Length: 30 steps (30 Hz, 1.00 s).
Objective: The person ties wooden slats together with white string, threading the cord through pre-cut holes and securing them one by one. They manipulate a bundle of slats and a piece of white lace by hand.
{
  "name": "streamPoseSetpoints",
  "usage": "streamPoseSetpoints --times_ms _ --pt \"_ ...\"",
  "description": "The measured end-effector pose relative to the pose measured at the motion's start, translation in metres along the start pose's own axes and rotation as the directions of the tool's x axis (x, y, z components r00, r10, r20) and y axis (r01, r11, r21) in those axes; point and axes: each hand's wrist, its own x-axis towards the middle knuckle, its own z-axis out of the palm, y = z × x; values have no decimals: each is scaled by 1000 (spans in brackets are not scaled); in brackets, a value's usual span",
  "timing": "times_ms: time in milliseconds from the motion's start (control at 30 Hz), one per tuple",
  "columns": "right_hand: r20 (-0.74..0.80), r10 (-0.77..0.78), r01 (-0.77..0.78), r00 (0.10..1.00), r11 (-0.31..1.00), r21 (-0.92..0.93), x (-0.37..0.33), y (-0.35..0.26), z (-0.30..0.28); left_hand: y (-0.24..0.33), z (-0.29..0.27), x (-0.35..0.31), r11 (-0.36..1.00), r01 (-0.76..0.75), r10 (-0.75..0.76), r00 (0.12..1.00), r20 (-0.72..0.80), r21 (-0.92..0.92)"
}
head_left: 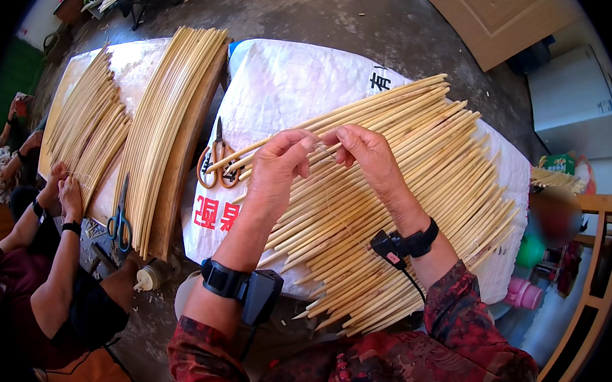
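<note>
My left hand (280,163) and right hand (366,151) meet over the upper end of the row of bamboo sticks (390,196), which lies fanned across the white woven sack (284,85) on the tabletop. Both grips are closed, fingertips pinched together on what looks like a thin thread at the topmost stick; the thread is too fine to confirm. Orange-handled scissors (217,159) lie just beside the left hand. A co-worker's hands (64,190) work a separate stick mat (89,125) to the left.

Risk, in my judgement: a slack pinch would let the top stick slide out of line, loosening the row.
</note>
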Motion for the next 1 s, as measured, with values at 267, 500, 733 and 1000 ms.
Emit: streamPoseSetpoints --times_ms 267,500,733,1000 --pt "46 -14 14 999 1000 -15 1 2 7 -3 0 2 1000 -13 14 1000 25 -28" --pt "70 -25 32 997 994 -106 0 5 4 -4 3 1 997 -68 65 995 -74 -37" --pt "-20 -4 2 1000 992 -123 -1 7 -1 7 4 0 996 -18 3 985 -172 -82" --pt "11 -56 57 998 991 -118 -1 2 3 0 2 1 990 -23 0 987 -161 -136"
